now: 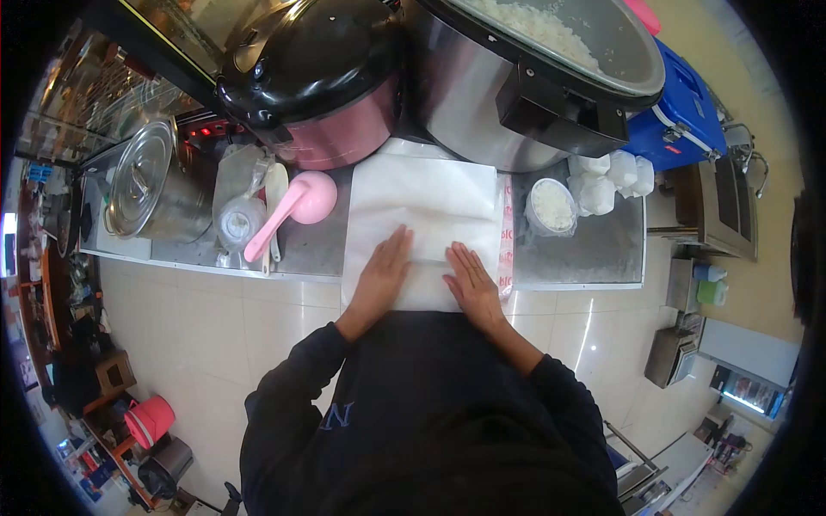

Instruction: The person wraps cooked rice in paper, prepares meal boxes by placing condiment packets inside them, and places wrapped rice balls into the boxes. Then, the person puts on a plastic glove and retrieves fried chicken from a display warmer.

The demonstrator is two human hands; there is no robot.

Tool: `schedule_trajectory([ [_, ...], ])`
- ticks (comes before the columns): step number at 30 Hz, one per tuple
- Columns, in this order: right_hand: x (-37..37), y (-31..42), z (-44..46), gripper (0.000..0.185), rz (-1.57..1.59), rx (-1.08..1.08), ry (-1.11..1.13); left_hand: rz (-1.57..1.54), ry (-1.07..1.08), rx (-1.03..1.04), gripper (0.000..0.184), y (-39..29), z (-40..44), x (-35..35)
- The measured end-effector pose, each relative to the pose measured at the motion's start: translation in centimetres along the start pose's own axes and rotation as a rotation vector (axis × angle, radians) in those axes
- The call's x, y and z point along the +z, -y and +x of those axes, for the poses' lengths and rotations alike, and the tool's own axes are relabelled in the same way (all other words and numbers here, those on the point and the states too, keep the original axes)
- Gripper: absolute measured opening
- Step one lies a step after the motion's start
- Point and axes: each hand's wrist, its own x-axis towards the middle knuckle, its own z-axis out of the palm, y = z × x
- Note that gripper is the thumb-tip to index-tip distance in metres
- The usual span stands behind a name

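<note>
White paper sheets (422, 193) lie stacked at the front of the metal counter, their near edge hanging toward my body. My left hand (385, 268) rests flat on the left part of the paper, fingers stretched out. On the right part, my right hand (471, 279) is also laid flat with its fingers extended. Neither hand holds anything. From under the paper's right side shows a plastic packet with red print (507, 236). Left of the paper lies a pink ladle (311, 198), and to the right stands a small cup of rice (551, 206).
Behind the paper stand a pink cooker with a black lid (344, 129) and a large open rice pot (465, 103). A lidded steel pot (142, 185) is at the left. Several white wrapped packs (594, 193) and a blue cooler box (684, 112) are at the right.
</note>
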Motion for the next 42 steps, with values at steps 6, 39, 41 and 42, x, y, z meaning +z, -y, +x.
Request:
schedule_trajectory([
  [6,-0.5,-2.3,0.2,0.029,0.112,0.081,-0.054,-0.076,0.003,0.057,0.028,3.7,-0.7,-1.1],
  [39,-1.5,-5.6,8.4,0.021,0.132,0.357,0.172,0.095,0.071,-0.122,0.007,3.1,6.9,-1.8],
  [41,-1.3,-4.4,8.3,0.02,-0.008,0.196,0.022,0.193,-0.077,-0.006,0.005,1.9,6.1,-0.9],
  [42,-1.3,-3.9,8.2,0.019,-0.077,0.116,-0.055,0.242,-0.15,0.054,0.005,1.5,5.7,-0.6],
])
